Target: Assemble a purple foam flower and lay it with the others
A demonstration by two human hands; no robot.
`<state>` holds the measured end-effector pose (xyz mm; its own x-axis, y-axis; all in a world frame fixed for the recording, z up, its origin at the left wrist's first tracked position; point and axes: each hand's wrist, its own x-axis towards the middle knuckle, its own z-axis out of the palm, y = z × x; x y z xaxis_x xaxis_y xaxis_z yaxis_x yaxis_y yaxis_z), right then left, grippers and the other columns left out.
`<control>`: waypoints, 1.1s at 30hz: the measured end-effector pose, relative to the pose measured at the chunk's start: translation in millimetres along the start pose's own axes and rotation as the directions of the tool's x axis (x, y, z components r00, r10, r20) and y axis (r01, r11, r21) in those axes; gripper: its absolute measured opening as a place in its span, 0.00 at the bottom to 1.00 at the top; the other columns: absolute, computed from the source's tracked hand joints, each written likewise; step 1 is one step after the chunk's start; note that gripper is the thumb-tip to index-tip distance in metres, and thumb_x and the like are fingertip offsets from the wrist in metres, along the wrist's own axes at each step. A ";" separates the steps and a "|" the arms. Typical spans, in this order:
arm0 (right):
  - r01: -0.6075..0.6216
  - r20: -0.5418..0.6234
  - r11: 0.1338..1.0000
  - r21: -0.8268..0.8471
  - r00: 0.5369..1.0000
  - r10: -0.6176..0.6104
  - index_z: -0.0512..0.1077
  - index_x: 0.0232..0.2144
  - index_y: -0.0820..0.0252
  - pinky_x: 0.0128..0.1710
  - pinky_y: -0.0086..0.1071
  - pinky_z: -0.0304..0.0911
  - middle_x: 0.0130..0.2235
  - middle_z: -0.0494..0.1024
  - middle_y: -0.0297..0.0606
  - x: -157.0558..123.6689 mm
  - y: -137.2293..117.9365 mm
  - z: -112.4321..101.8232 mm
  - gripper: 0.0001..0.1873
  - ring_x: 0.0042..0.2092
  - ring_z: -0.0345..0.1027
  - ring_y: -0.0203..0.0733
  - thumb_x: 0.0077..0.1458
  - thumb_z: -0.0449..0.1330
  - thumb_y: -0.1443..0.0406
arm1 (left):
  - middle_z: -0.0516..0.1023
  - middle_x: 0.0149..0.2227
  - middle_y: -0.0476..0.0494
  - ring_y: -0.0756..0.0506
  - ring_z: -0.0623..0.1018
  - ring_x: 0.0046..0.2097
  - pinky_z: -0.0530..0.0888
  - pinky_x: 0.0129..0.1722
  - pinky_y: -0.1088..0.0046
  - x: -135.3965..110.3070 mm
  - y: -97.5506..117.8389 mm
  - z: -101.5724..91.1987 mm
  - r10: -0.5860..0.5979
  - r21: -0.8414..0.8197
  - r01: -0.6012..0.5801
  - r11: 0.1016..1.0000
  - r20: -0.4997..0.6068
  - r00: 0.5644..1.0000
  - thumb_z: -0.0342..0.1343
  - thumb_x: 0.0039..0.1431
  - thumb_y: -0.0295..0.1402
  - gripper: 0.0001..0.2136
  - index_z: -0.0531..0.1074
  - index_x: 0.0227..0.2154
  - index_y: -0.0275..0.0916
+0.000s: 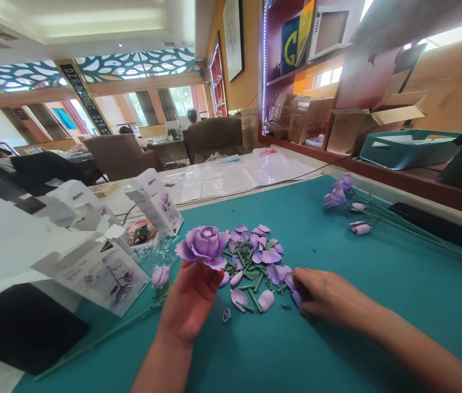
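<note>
Left hand (189, 305) grips a purple artificial rose (203, 244); curled right hand (324, 295), grip unclear, touches the right edge of loose petals and stems (255, 267).

The room is bright with daylight, which pours through the windows (169, 101) at the far end and the window (455, 35) at upper right, washing both nearly white. Glare streaks the plastic sheet (234, 177), and the white table (1, 229) at left is overexposed. A soft shadow lies under the right hand (329, 295) on the mat (378, 344). The wide lens visibly bends the ceiling (91, 22) and the shelf (308, 65) near the frame's edges.
</note>
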<state>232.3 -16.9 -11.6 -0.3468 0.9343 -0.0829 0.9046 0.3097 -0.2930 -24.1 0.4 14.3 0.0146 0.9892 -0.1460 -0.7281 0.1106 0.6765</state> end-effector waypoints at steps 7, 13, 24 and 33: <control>0.125 -0.011 0.979 0.159 0.992 -0.125 0.64 0.25 0.59 0.30 0.29 0.55 0.33 0.71 0.35 0.2 3.7 -0.9 0.07 0.32 0.65 0.38 0.49 0.55 0.74 | 0.80 0.29 0.52 0.50 0.78 0.29 0.79 0.30 0.75 -2.9 0.5 -0.9 0.000 -0.032 0.002 0.999 0.056 0.998 0.73 0.36 0.31 0.14 0.76 0.28 0.41; 0.221 -0.104 0.961 0.167 0.973 -0.206 0.62 0.27 0.59 0.28 0.28 0.55 0.29 0.69 0.34 15.7 -30.7 -45.4 0.07 0.29 0.61 0.37 0.58 0.52 0.70 | 0.80 0.28 0.53 0.51 0.78 0.28 0.79 0.30 0.76 -3.9 0.3 -2.2 -0.017 -0.029 0.021 0.999 0.137 0.990 0.72 0.38 0.32 0.16 0.77 0.33 0.43; 0.537 -0.398 0.814 0.221 0.812 -0.427 0.65 0.49 0.56 0.37 0.30 0.64 0.40 0.75 0.37 31.6 -72.3 -71.2 0.12 0.40 0.69 0.38 0.63 0.51 0.68 | 0.82 0.28 0.48 0.49 0.79 0.28 0.79 0.30 0.75 -1.3 -1.7 -6.2 -0.068 -0.138 0.074 0.988 0.048 0.997 0.75 0.30 0.34 0.16 0.78 0.27 0.40; 0.609 -0.478 0.753 0.249 0.754 -0.451 0.70 0.43 0.56 0.33 0.24 0.62 0.36 0.73 0.33 31.1 -70.1 -74.9 0.10 0.35 0.67 0.32 0.61 0.52 0.71 | 0.81 0.28 0.47 0.50 0.77 0.28 0.76 0.28 0.77 0.3 -2.5 -7.0 -0.041 -0.119 0.050 0.992 0.077 0.996 0.72 0.36 0.34 0.13 0.78 0.27 0.39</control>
<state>176.6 3.7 77.7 -0.5506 0.6491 0.5249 0.4087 0.7579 -0.5086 -27.0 -0.3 7.5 0.0975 0.9882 -0.1179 -0.8026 0.1481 0.5778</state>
